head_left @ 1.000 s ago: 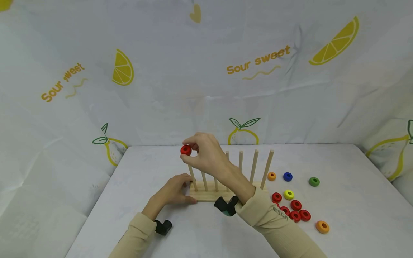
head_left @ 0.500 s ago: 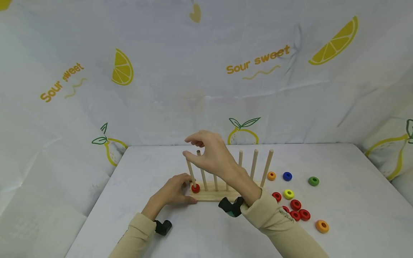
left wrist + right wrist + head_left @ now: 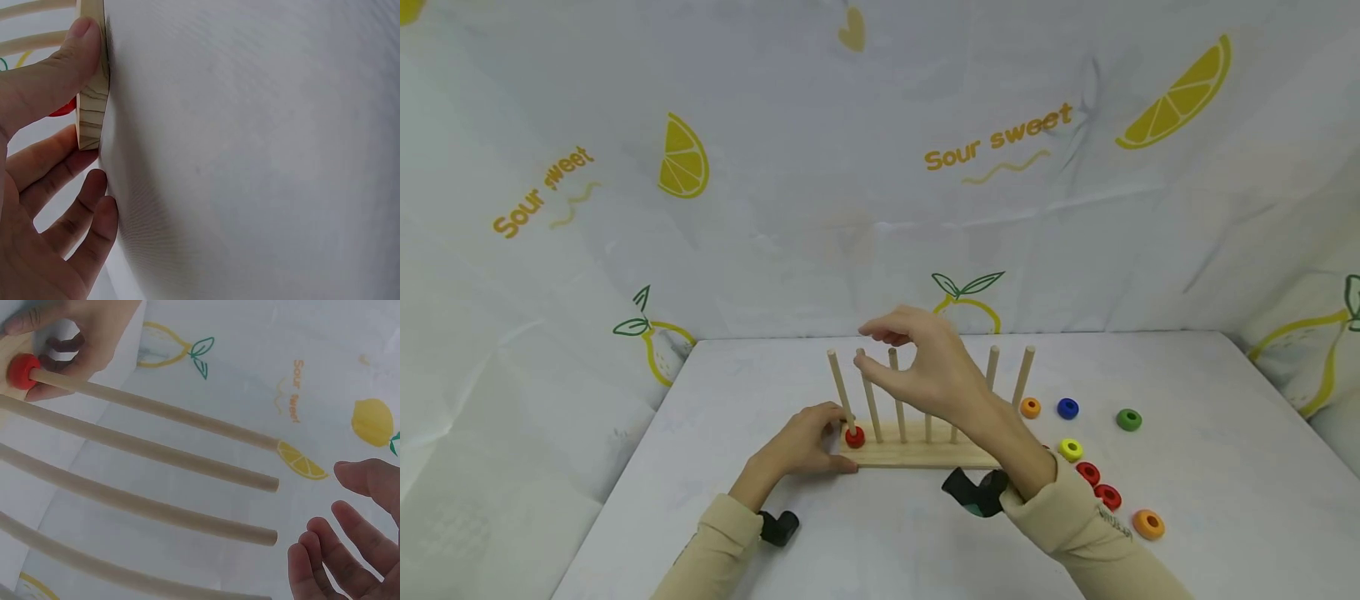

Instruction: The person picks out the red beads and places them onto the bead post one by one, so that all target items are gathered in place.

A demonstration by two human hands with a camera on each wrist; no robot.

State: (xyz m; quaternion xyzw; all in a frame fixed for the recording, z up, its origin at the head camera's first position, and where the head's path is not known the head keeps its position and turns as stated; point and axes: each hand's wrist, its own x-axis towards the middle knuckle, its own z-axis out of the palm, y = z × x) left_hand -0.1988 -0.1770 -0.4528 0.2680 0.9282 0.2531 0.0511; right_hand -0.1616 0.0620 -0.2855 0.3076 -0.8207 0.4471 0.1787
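A wooden peg rack [image 3: 917, 455] with several upright pegs stands on the table. One red ring [image 3: 854, 437] sits at the foot of its leftmost peg [image 3: 842, 392]. My left hand [image 3: 801, 442] grips the rack's left end; in the left wrist view the thumb lies on one side of the wooden base [image 3: 92, 112] and fingers on the other. My right hand [image 3: 928, 362] is above the pegs, thumb and fingers apart, holding nothing. From the right wrist view, the right hand's fingers [image 3: 337, 556] are clear of the peg tips.
Right of the rack lie loose rings: orange [image 3: 1030, 407], blue [image 3: 1067, 408], green [image 3: 1129, 419], yellow [image 3: 1071, 450], red [image 3: 1108, 497] and another orange ring [image 3: 1148, 524]. My right forearm hides part of the red group. A printed white cloth [image 3: 880, 167] hangs behind the table.
The right hand let go of the red ring, which dropped down the leftmost peg to the base. That hand then moved right, away from that peg. The left hand stayed put.
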